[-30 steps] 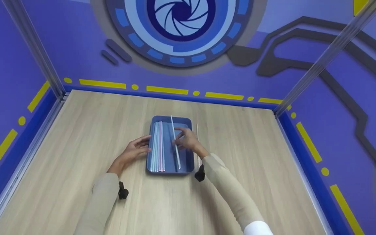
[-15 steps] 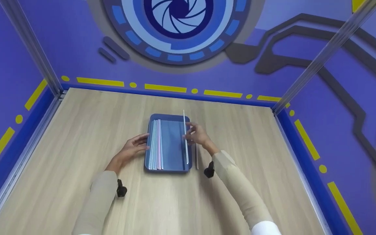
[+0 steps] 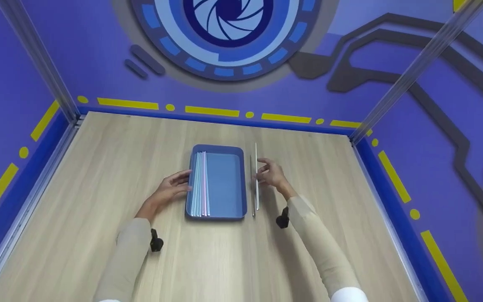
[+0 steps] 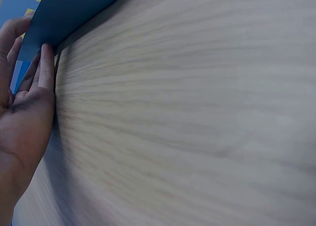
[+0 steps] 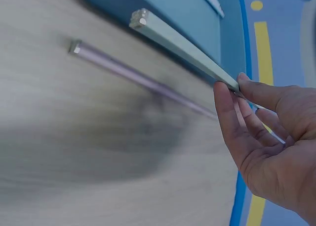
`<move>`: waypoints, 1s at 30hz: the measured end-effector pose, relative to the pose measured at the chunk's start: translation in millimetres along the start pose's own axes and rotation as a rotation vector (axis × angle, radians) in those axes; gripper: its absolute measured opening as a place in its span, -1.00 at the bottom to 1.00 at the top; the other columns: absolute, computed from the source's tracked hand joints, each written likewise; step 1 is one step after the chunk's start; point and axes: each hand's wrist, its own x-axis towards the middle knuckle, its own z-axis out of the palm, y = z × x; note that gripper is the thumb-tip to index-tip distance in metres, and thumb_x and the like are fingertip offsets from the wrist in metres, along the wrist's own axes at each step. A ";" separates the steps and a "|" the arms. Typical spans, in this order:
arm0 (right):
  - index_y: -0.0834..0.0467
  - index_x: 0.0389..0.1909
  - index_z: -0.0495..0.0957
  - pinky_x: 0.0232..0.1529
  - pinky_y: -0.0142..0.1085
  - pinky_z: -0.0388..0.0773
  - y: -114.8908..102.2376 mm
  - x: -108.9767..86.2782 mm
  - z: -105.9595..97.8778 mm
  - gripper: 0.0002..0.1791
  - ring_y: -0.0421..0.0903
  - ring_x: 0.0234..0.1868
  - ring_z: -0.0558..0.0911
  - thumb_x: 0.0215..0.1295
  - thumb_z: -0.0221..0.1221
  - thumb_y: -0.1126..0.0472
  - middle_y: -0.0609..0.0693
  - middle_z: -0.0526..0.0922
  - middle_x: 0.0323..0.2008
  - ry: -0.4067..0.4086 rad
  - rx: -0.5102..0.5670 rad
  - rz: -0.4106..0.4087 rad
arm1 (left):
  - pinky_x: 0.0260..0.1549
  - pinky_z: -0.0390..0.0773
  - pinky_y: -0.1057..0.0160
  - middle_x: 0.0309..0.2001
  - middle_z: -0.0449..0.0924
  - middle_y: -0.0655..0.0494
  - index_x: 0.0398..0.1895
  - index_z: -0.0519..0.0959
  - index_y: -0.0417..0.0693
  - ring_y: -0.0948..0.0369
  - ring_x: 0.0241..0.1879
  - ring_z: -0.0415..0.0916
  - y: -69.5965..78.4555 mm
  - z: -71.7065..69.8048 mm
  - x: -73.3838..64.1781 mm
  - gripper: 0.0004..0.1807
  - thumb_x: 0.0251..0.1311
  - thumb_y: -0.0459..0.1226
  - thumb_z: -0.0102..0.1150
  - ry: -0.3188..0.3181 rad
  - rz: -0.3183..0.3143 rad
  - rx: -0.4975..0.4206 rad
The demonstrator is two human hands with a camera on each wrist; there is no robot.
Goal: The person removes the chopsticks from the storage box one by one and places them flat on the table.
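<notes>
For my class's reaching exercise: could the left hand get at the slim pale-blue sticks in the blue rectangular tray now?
Probably yes: the left hand is beside the tray, the sticks lie along that side, uncovered, and only its wall stands between.

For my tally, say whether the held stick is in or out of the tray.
Out: the right hand pinches the stick above the table, right of the tray.

Tray (image 3: 224,184) smooth matt plastic; table (image 3: 208,260) wood-grained; sleeve (image 3: 321,247) matt cloth; held stick (image 5: 182,49) smooth, possibly metal.
</notes>
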 end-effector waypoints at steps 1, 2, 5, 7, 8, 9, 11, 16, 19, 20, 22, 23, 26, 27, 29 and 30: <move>0.34 0.44 0.32 -0.07 0.12 0.75 2.8 0.6 -1.5 -0.30 -0.07 -0.39 0.76 0.26 0.25 0.53 0.12 0.61 -0.24 0.002 0.006 0.006 | 0.13 0.59 0.48 0.52 0.21 -0.32 0.54 0.21 -0.27 -0.18 0.51 0.19 -0.1 -0.4 0.0 -0.24 0.29 -0.48 0.27 0.001 -0.001 0.001; 0.33 0.44 0.32 -0.06 0.12 0.75 5.7 1.0 -2.9 -0.30 -0.08 -0.39 0.76 0.26 0.24 0.53 0.12 0.60 -0.24 0.003 0.010 0.013 | 0.14 0.58 0.48 0.52 0.21 -0.32 0.54 0.21 -0.27 -0.18 0.51 0.19 -0.5 -0.5 -0.1 -0.24 0.29 -0.47 0.27 0.001 0.000 0.006; 0.31 0.45 0.31 -0.04 0.12 0.75 15.8 1.8 -7.0 -0.31 -0.11 -0.38 0.74 0.29 0.22 0.52 0.12 0.61 -0.22 0.005 0.028 0.032 | 0.18 0.56 0.48 0.52 0.20 -0.33 0.54 0.20 -0.28 -0.20 0.52 0.18 -1.9 -0.7 -0.3 -0.23 0.29 -0.48 0.27 -0.007 0.003 0.009; 0.29 0.46 0.31 -0.05 0.10 0.76 23.3 1.9 -9.3 -0.32 -0.12 -0.37 0.73 0.31 0.20 0.51 0.13 0.61 -0.20 0.007 0.041 0.045 | 0.20 0.55 0.47 0.52 0.20 -0.33 0.54 0.21 -0.29 -0.20 0.52 0.18 -3.1 -0.7 -0.5 -0.23 0.29 -0.48 0.27 -0.015 0.002 0.005; 0.29 0.47 0.30 -0.06 0.10 0.76 27.0 1.8 -10.2 -0.32 -0.11 -0.37 0.73 0.32 0.20 0.50 0.15 0.62 -0.19 0.005 0.048 0.050 | 0.21 0.55 0.46 0.52 0.20 -0.33 0.54 0.21 -0.28 -0.20 0.52 0.18 -3.5 -0.8 -0.6 -0.23 0.29 -0.49 0.27 -0.016 0.003 0.005; 0.29 0.48 0.29 -0.08 0.07 0.77 30.6 1.8 -10.7 -0.32 -0.11 -0.36 0.72 0.33 0.20 0.49 0.16 0.63 -0.17 0.001 0.050 0.054 | 0.21 0.55 0.46 0.52 0.21 -0.33 0.54 0.22 -0.28 -0.20 0.51 0.18 -3.9 -1.2 -0.6 -0.24 0.28 -0.49 0.27 -0.016 0.004 0.002; 0.26 0.48 0.29 -0.13 0.01 0.79 37.2 1.7 -11.0 -0.31 -0.09 -0.36 0.72 0.34 0.21 0.48 0.17 0.62 -0.16 0.000 0.054 0.066 | 0.22 0.55 0.45 0.52 0.21 -0.32 0.53 0.23 -0.27 -0.18 0.51 0.19 -3.8 -1.7 -0.7 -0.24 0.28 -0.49 0.28 -0.013 0.001 -0.006; 0.26 0.48 0.31 -0.21 -0.15 0.80 51.9 2.6 -7.3 -0.32 -0.08 -0.32 0.74 0.34 0.23 0.47 0.17 0.65 -0.17 0.016 0.066 0.088 | 0.23 0.55 0.43 0.51 0.23 -0.29 0.53 0.24 -0.24 -0.15 0.51 0.20 -1.6 -2.6 -0.4 -0.23 0.27 -0.47 0.30 -0.001 -0.003 -0.022; 0.30 0.46 0.32 -0.24 -0.19 0.80 59.5 2.7 -3.8 -0.33 -0.07 -0.30 0.75 0.33 0.23 0.49 0.20 0.68 -0.18 0.017 0.072 0.089 | 0.23 0.55 0.42 0.52 0.21 -0.33 0.54 0.22 -0.27 -0.18 0.51 0.20 -1.5 -2.6 -0.8 -0.22 0.28 -0.47 0.29 -0.009 -0.001 -0.026; 0.30 0.46 0.32 -0.25 -0.21 0.80 61.4 2.7 -2.7 -0.33 -0.08 -0.30 0.75 0.33 0.24 0.49 0.20 0.69 -0.19 0.018 0.076 0.092 | 0.23 0.56 0.42 0.52 0.21 -0.33 0.54 0.21 -0.27 -0.18 0.51 0.20 -1.5 -2.5 -1.0 -0.22 0.28 -0.48 0.29 -0.011 -0.003 -0.029; 0.31 0.45 0.33 -0.29 -0.25 0.79 64.6 3.0 -0.9 -0.32 -0.09 -0.29 0.73 0.31 0.26 0.49 0.19 0.69 -0.20 0.018 0.074 0.082 | 0.22 0.56 0.42 0.52 0.20 -0.32 0.55 0.21 -0.26 -0.18 0.51 0.20 -1.8 -2.3 -1.4 -0.22 0.28 -0.46 0.29 -0.013 -0.010 -0.018; 0.31 0.44 0.34 -0.31 -0.27 0.78 65.5 3.3 -0.2 -0.32 -0.11 -0.30 0.72 0.30 0.28 0.48 0.17 0.69 -0.21 0.020 0.074 0.078 | 0.21 0.57 0.43 0.52 0.20 -0.31 0.55 0.21 -0.24 -0.17 0.51 0.21 -1.7 -2.2 -1.7 -0.22 0.29 -0.45 0.29 -0.014 -0.013 -0.010; 0.30 0.43 0.37 -0.35 -0.34 0.74 67.4 4.6 1.6 -0.30 -0.14 -0.33 0.68 0.26 0.32 0.47 0.12 0.67 -0.24 0.024 0.079 0.067 | 0.19 0.57 0.44 0.53 0.19 -0.30 0.55 0.21 -0.23 -0.17 0.50 0.21 -1.4 -2.0 -2.0 -0.23 0.31 -0.43 0.28 -0.016 -0.017 0.020; 0.31 0.42 0.37 -0.37 -0.35 0.72 67.9 5.2 1.9 -0.30 -0.14 -0.34 0.67 0.25 0.32 0.47 0.12 0.67 -0.25 0.023 0.082 0.057 | 0.18 0.57 0.44 0.53 0.20 -0.29 0.55 0.22 -0.23 -0.16 0.50 0.22 -1.2 -2.0 -1.8 -0.23 0.30 -0.44 0.28 -0.012 -0.020 0.017; 0.32 0.41 0.38 -0.38 -0.38 0.70 68.2 6.3 2.4 -0.31 -0.16 -0.37 0.66 0.25 0.33 0.46 0.11 0.67 -0.27 0.026 0.078 0.043 | 0.19 0.58 0.44 0.52 0.21 -0.30 0.55 0.22 -0.24 -0.16 0.50 0.22 -0.8 -2.0 -0.6 -0.23 0.30 -0.45 0.28 -0.008 -0.018 0.001; 0.32 0.41 0.38 -0.38 -0.39 0.70 68.3 6.9 2.6 -0.31 -0.17 -0.38 0.65 0.25 0.34 0.46 0.12 0.68 -0.27 0.028 0.073 0.035 | 0.19 0.58 0.43 0.52 0.21 -0.30 0.55 0.22 -0.24 -0.16 0.50 0.21 -0.6 -2.1 0.3 -0.23 0.30 -0.45 0.28 -0.008 -0.016 -0.002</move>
